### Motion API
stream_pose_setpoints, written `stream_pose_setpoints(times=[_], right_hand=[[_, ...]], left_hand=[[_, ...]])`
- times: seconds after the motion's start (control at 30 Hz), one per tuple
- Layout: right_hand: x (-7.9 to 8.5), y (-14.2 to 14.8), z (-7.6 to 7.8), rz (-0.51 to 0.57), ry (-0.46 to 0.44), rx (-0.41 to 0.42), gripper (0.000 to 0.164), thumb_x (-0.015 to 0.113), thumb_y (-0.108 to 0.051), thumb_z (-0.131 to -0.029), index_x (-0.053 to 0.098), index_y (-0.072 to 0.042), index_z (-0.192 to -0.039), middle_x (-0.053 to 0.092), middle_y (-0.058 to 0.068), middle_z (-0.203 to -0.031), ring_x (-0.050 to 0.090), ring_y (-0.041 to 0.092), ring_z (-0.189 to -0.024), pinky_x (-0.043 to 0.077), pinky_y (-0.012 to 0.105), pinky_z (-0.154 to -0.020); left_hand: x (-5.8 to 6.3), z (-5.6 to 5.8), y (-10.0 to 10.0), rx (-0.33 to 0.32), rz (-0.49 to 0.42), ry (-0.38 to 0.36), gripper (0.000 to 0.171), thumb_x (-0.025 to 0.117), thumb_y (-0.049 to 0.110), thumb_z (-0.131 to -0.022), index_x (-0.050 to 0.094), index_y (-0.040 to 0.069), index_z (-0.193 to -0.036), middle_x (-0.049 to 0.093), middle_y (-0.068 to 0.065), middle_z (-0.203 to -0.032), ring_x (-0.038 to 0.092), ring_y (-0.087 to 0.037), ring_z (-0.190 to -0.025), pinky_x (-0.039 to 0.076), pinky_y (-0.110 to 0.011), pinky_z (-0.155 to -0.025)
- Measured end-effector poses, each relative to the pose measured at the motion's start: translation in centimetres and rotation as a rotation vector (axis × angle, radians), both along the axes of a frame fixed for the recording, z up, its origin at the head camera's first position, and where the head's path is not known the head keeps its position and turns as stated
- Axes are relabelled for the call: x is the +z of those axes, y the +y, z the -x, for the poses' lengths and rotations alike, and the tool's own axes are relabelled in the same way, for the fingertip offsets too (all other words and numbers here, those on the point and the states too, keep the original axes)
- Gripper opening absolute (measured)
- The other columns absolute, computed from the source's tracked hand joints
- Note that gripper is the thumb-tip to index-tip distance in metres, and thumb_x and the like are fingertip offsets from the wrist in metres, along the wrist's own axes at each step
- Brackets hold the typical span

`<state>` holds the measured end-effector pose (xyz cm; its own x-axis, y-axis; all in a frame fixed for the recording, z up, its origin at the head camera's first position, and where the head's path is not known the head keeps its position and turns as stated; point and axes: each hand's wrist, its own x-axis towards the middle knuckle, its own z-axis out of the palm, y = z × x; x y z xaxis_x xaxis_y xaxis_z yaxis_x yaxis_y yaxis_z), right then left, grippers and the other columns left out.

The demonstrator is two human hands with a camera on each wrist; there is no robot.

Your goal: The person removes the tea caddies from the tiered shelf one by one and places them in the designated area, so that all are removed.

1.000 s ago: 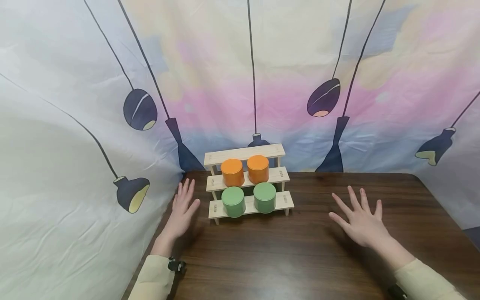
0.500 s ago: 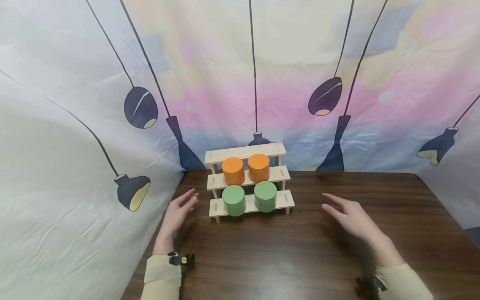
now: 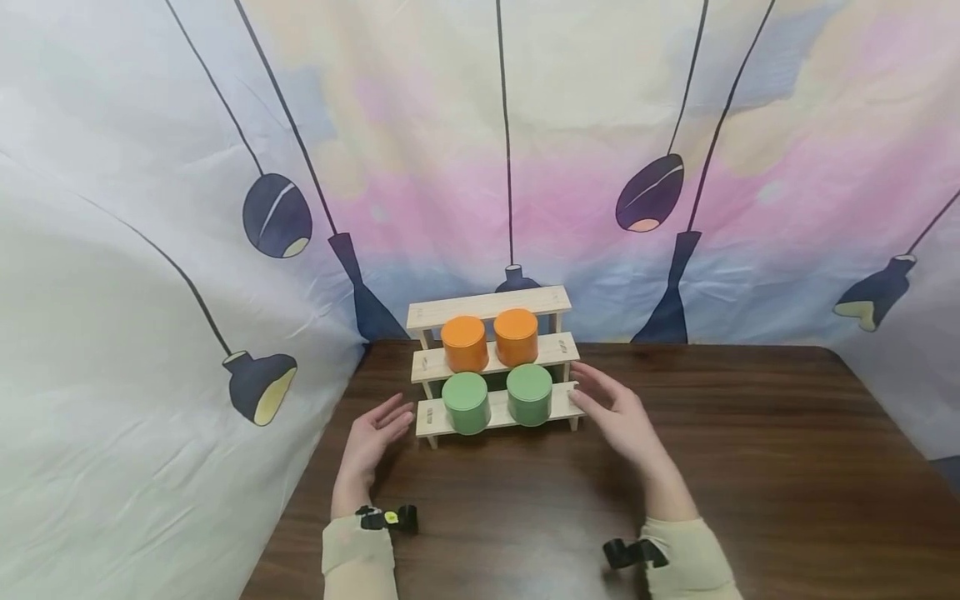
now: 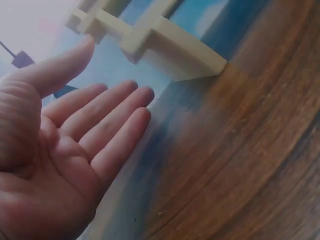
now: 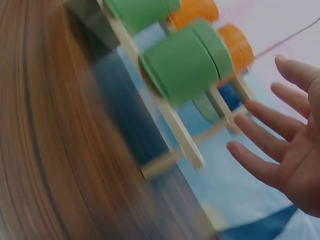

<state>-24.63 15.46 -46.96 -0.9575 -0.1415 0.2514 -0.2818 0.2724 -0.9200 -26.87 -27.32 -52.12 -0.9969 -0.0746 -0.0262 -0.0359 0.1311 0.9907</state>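
A three-step wooden rack (image 3: 487, 307) stands near the table's back edge. Two orange tins (image 3: 516, 337) sit side by side on its middle step, and two green tins (image 3: 529, 395) on the lowest one. My left hand (image 3: 370, 442) is just left of the lowest step, palm turned toward the rack; in the left wrist view its fingers (image 4: 107, 120) are nearly straight, holding nothing. At the rack's right end is my right hand (image 3: 622, 421), fingertips right at the lowest step's end. The right wrist view shows those fingers (image 5: 267, 142) spread beside a green tin (image 5: 185, 65).
The dark wooden table (image 3: 525, 517) runs back to a hanging cloth (image 3: 600, 100) printed with lamps. More cloth (image 3: 135, 350) hangs along the table's left side. Each wrist wears a black camera strap (image 3: 633, 552).
My right hand has swept left from the open table to the rack's right end. My left hand has turned its palm inward and moved slightly right. Rack and tins stay put.
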Motion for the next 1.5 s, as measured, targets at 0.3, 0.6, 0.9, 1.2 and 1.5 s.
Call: stream_pose_setpoints(times=[0.3,0.6,0.9,1.2,1.5], right_hand=[[-1.4,-4.6,0.7,0.193,-0.004,-0.061,0.074,0.083,-0.019,-0.097,0.048,-0.008,-0.161,0.052,0.015,-0.161,0.048,0.037,-0.148,0.045,0.058,-0.116],[-3.2,-5.0,0.9,0.162,-0.022,-0.081,0.083,0.088,-0.023,-0.092,0.046,-0.016,-0.164,0.051,0.014,-0.161,0.051,0.038,-0.146,0.046,0.056,-0.115],[-3.9,-6.3,1.1,0.036,0.037,-0.107,0.09,0.093,-0.028,-0.087,0.046,-0.022,-0.164,0.055,0.01,-0.158,0.052,0.033,-0.146,0.042,0.059,-0.118],[-3.9,-7.0,0.7,-0.016,0.076,-0.165,0.09,0.093,-0.029,-0.087,0.047,-0.022,-0.163,0.055,0.013,-0.158,0.053,0.034,-0.145,0.046,0.055,-0.115],[-4.4,-7.8,0.4,-0.119,0.094,-0.235,0.099,0.095,-0.032,-0.085,0.04,-0.022,-0.167,0.057,0.014,-0.157,0.054,0.035,-0.144,0.045,0.06,-0.115]], left_hand=[[-0.5,0.0,0.0,-0.117,0.061,0.014,0.072,0.086,0.023,-0.093,0.055,0.001,-0.155,0.062,-0.015,-0.15,0.061,-0.027,-0.137,0.051,-0.023,-0.105],[-1.0,0.3,0.0,-0.165,0.08,-0.015,0.068,0.085,0.012,-0.093,0.056,-0.003,-0.152,0.057,-0.019,-0.154,0.058,-0.031,-0.14,0.053,-0.024,-0.103],[-1.5,0.5,0.1,-0.168,0.112,-0.007,0.066,0.082,0.01,-0.095,0.055,-0.004,-0.153,0.053,-0.019,-0.158,0.054,-0.036,-0.143,0.054,-0.025,-0.102],[-1.6,0.5,0.1,-0.175,0.115,0.008,0.067,0.081,0.008,-0.096,0.053,-0.002,-0.155,0.05,-0.018,-0.16,0.051,-0.035,-0.146,0.056,-0.025,-0.099],[-1.7,0.2,0.1,-0.171,0.111,0.011,0.066,0.079,0.005,-0.096,0.052,-0.001,-0.156,0.049,-0.015,-0.161,0.051,-0.032,-0.145,0.052,-0.026,-0.104]])
